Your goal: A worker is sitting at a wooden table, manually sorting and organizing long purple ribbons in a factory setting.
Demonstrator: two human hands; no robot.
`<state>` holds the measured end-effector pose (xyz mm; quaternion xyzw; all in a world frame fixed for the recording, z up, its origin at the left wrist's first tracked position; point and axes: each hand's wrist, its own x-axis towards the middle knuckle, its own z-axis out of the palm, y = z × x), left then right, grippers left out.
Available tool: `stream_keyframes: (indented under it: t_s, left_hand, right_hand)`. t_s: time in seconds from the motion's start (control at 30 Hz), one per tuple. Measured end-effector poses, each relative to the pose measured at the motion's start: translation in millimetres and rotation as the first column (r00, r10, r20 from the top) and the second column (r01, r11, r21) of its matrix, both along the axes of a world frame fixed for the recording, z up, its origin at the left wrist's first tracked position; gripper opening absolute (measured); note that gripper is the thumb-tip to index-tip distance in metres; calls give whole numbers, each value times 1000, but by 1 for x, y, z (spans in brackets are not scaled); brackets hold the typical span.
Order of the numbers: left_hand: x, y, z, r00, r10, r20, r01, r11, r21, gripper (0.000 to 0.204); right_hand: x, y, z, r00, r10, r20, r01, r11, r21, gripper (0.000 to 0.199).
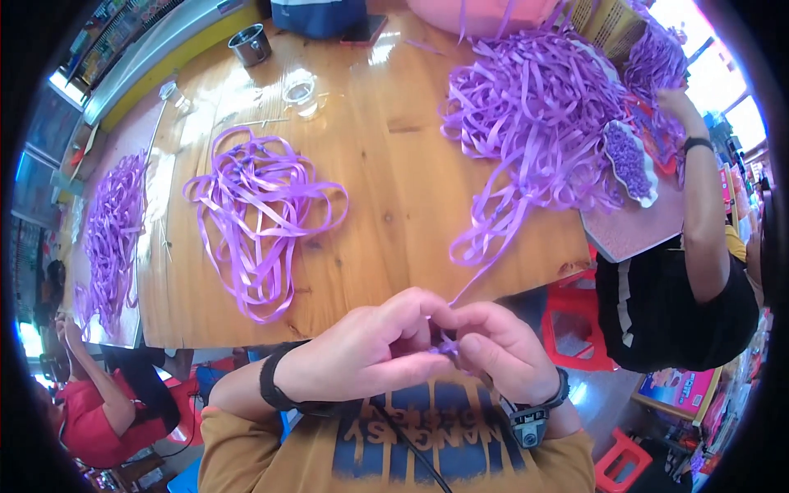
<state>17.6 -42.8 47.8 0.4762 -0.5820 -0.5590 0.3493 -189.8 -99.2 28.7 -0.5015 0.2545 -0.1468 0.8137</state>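
My left hand (370,345) and my right hand (505,349) meet just off the table's near edge, fingers curled and pinched together. Between them is a small folded piece of purple ribbon (445,346); its exact form is partly hidden by my fingers. From my fingertips a single strand (470,284) runs up to the tail of a large heap of purple ribbon (534,115) at the right. A looser pile of looped purple ribbon (259,218) lies on the table to the left of my hands.
The wooden table (386,164) holds a metal cup (250,45), a clear glass (301,94) and a phone (363,30). At right, a co-worker's arm (705,205) reaches past a white tray of purple bits (629,160). Another person (111,407) handles ribbon (115,242) at left. Red stools (575,320) stand nearby.
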Motion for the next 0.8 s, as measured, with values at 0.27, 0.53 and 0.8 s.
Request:
stream_keyframes:
  t_s: [0.27, 0.53, 0.8]
  left_hand:
    - [37, 9, 12, 961, 101, 259, -103, 995, -6, 9]
    - [48, 27, 20, 908, 317, 275, -299, 948, -108, 7]
    - [-2, -23, 19, 928, -103, 358, 244, 894, -375, 10]
  right_hand:
    - [-45, -24, 9, 700, -671, 245, 703, 707, -72, 8]
    - [-58, -44, 7, 447, -859, 249, 675, 141, -724, 24]
    - [13, 11, 23, 983, -132, 130, 133, 991, 1, 47]
